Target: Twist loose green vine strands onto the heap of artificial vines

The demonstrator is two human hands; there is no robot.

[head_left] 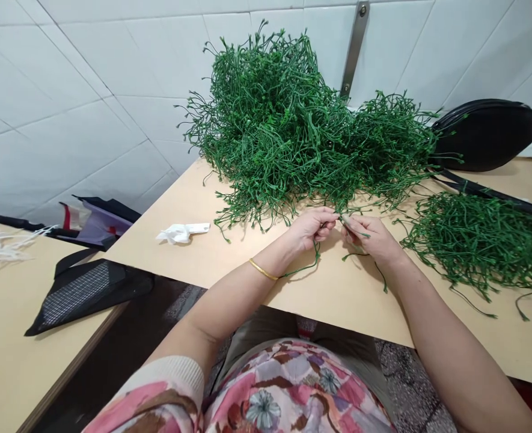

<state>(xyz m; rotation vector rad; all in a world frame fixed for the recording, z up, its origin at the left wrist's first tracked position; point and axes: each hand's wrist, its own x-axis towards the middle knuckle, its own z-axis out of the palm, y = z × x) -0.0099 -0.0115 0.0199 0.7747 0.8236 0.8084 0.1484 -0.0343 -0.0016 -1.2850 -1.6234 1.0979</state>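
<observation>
My left hand (313,228) and my right hand (367,236) meet over the front part of the table, fingertips nearly touching. Both are closed in a pinch on a thin green cord (316,255), whose loose ends hang below the fingers. The exact spot where the fingers grip is mostly hidden. Just beyond my hands rises a large heap of green cords (284,126) with small knotted or frayed ends. To the right of my right hand lies a smaller pile of similar green cords (482,240).
A crumpled white tissue packet (182,233) lies left of my hands. At the back right is a black rounded bag (489,135) with a strap. Another table (4,337) on the left holds a black mesh pouch (79,291) and white strings (4,251). A tiled wall (112,54) stands behind.
</observation>
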